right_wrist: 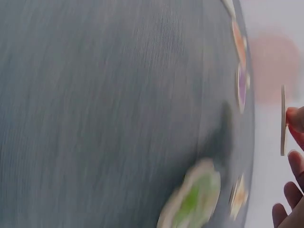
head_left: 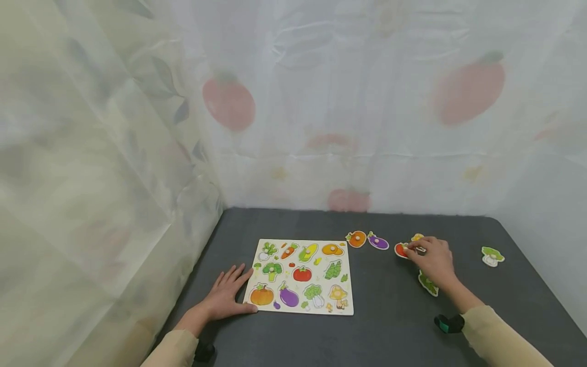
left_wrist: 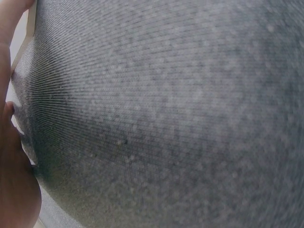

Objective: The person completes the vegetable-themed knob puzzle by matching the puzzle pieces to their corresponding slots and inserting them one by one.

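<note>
Red piece (head_left: pixel 400 250) — pinched by right hand (head_left: pixel 435 261); left hand (head_left: pixel 227 295), fingers spread, touches board (head_left: pixel 318 276).

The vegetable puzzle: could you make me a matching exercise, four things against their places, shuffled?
1. Eggplant piece
2. Tomato piece
3. Puzzle board
4. Bok choy piece

A. By itself toward the right side of the table
B. Touched by the left hand
C. Pinched by the right hand
D. Beside the pumpkin piece

Pairs: 1-D; 2-C; 3-B; 4-A
</note>
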